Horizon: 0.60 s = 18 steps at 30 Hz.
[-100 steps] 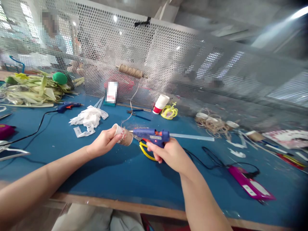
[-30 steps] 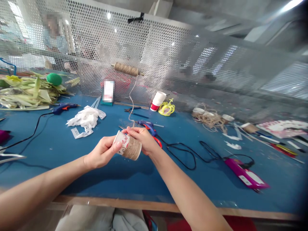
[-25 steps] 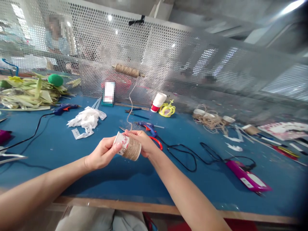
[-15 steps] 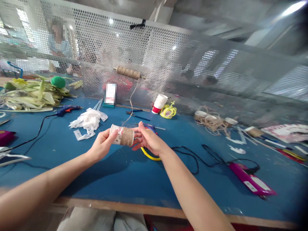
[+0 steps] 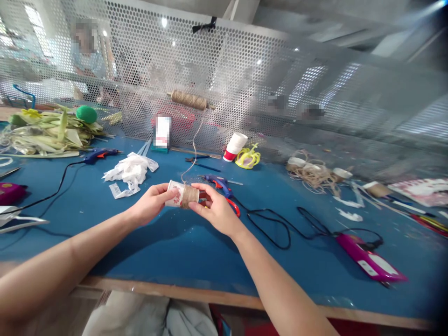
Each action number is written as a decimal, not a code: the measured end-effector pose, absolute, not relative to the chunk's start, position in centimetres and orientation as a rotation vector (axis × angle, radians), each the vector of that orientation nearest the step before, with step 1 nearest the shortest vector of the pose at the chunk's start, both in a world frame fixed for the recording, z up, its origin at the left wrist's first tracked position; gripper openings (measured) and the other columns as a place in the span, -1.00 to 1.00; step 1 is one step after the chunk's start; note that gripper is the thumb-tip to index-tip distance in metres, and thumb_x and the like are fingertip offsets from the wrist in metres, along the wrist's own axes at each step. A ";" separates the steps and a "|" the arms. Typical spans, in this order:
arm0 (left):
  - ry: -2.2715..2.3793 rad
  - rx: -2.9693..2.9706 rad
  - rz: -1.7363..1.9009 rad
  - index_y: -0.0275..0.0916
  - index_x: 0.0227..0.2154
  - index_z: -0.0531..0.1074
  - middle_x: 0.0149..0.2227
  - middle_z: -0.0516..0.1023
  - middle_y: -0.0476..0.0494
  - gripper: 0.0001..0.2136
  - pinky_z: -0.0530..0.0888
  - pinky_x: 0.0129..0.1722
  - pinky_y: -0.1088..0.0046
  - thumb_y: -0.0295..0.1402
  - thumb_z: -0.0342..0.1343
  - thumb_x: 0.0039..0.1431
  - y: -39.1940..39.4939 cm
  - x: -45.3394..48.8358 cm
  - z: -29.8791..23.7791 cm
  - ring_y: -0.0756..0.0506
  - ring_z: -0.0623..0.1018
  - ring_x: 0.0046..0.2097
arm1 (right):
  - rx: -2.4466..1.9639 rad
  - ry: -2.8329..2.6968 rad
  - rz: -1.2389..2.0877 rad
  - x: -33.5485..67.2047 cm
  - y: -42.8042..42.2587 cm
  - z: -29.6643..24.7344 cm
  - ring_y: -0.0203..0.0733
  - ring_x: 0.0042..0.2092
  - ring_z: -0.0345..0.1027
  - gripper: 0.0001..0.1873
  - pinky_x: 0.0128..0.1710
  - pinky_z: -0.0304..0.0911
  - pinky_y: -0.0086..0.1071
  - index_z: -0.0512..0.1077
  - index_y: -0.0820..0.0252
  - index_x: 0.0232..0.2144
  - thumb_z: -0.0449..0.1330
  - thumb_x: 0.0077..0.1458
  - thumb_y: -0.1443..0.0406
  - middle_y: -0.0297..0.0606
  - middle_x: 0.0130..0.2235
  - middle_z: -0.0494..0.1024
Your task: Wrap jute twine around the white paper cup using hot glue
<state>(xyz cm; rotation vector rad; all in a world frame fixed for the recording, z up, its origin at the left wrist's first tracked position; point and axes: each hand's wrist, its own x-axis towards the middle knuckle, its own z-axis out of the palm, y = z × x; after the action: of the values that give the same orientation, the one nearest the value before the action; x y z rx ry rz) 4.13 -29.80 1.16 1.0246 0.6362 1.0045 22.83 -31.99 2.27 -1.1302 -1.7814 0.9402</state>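
My left hand [image 5: 151, 204] grips the open rim end of a small paper cup [image 5: 175, 193] held sideways above the blue table [image 5: 182, 242]. Brown twine [image 5: 190, 196] is wound around the cup's lower half. My right hand [image 5: 214, 208] closes on the cup's base end, fingers on the twine wrap. A strand of twine [image 5: 195, 147] runs up from the cup to a twine spool [image 5: 189, 99] hanging on the perforated metal screen. A blue glue gun [image 5: 217, 181] lies on the table just behind my right hand.
Red-handled scissors [image 5: 234, 206] and a black cord [image 5: 276, 224] lie right of my hands. A pink power strip [image 5: 371, 262], white plastic scraps [image 5: 130, 170], a second glue gun [image 5: 100, 154], stacked cups [image 5: 234, 146] and loose twine [image 5: 315, 175] are spread around. A person sits behind the screen.
Earlier my right hand held the glue gun against the cup; the gun now lies on the table. That hand has come onto the twine-wrapped end of the cup, which has been turned between both hands.
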 end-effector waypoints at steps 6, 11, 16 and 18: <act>0.593 0.998 0.961 -0.39 -0.36 0.50 -0.42 0.59 -0.14 -0.72 0.38 -0.26 0.48 -0.32 0.32 -0.15 -29.9 4.2 1.3 -0.02 0.53 -0.36 | -1.173 -1.716 0.974 22.7 -31.9 2.1 -0.11 -0.16 0.39 -0.52 -0.16 0.34 -0.19 0.29 0.11 -0.03 0.21 -0.02 0.14 -0.15 -0.10 0.45; 0.595 0.839 0.932 -0.41 -0.34 0.50 -0.40 0.60 -0.18 -0.81 0.42 -0.25 0.47 -0.42 0.24 -0.05 -30.1 4.3 1.8 -0.03 0.55 -0.35 | -1.213 -1.652 0.895 22.3 -32.0 1.8 -0.11 -0.18 0.39 -0.48 -0.24 0.37 -0.22 0.27 0.15 0.00 0.14 0.03 0.05 -0.09 -0.08 0.42; 0.643 0.743 0.962 -0.42 -0.35 0.50 -0.38 0.59 -0.18 -0.88 0.43 -0.31 0.52 -0.48 0.17 0.03 -30.1 4.4 2.0 0.01 0.53 -0.39 | -1.178 -1.855 0.539 21.9 -32.3 1.2 0.00 0.05 0.26 -0.40 -0.04 0.29 -0.13 0.20 0.19 0.07 0.20 -0.01 0.13 0.00 0.09 0.28; 0.630 0.737 0.970 -0.42 -0.36 0.50 -0.38 0.59 -0.19 -0.89 0.43 -0.32 0.52 -0.48 0.17 0.03 -30.2 4.6 1.8 0.00 0.53 -0.38 | -1.188 -1.888 0.464 21.7 -32.3 0.9 0.05 0.08 0.22 -0.39 -0.01 0.26 -0.08 0.19 0.22 0.06 0.22 -0.02 0.16 0.03 0.08 0.29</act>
<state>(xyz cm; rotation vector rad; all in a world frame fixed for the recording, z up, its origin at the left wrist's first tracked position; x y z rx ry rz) 4.57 -30.18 1.84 0.7366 0.6305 0.9704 21.74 -32.33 0.85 -1.1881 -1.8882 0.4643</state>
